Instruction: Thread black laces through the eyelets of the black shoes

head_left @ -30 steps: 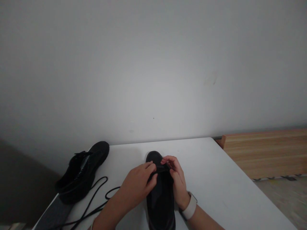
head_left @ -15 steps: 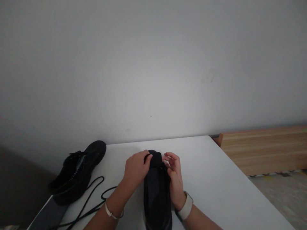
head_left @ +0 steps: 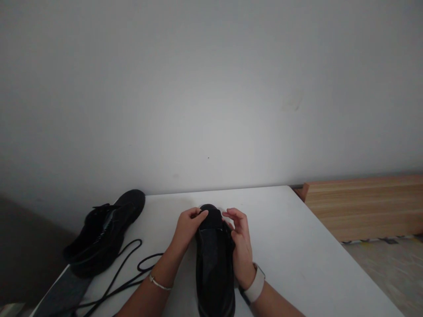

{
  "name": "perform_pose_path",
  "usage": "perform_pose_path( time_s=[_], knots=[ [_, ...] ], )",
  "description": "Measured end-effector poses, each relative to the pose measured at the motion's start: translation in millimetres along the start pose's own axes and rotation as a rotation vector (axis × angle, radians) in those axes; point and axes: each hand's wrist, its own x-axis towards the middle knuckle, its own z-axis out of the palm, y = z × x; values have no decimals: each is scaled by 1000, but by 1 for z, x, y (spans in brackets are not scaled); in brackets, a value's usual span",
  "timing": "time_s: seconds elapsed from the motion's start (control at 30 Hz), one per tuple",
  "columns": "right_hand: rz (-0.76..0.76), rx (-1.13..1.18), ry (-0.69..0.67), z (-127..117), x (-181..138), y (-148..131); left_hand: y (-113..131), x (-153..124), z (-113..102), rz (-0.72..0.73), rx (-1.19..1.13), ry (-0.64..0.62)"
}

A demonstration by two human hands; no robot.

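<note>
Single head-worn view, looking forward and down across a white table [head_left: 297, 246] toward a bare wall [head_left: 211, 88], hands close below

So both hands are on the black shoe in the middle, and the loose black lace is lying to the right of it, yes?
Not quite. Both the left hand and right hand are on the shoe, but the lace lies to its left, between it and the second shoe. The head view shows this.
</note>
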Motion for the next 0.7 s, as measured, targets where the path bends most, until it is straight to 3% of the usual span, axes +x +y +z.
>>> perform_pose_path(
  time_s=[0.13, 0.4, 0.6, 0.7],
  knots=[
    [-15, -23, -24, 0, 2, -2, -5, 1, 0, -31, -82, 83],
    [-32, -48, -42, -3, 2, 0, 3, -6, -5, -50, -146, 72],
    [-21, -34, -45, -3, 0, -1, 18, -38, -20, 45, -104, 152],
    [-15, -50, -62, -2, 0, -4, 13, -61, -23, 95, -36, 90]
  ],
)
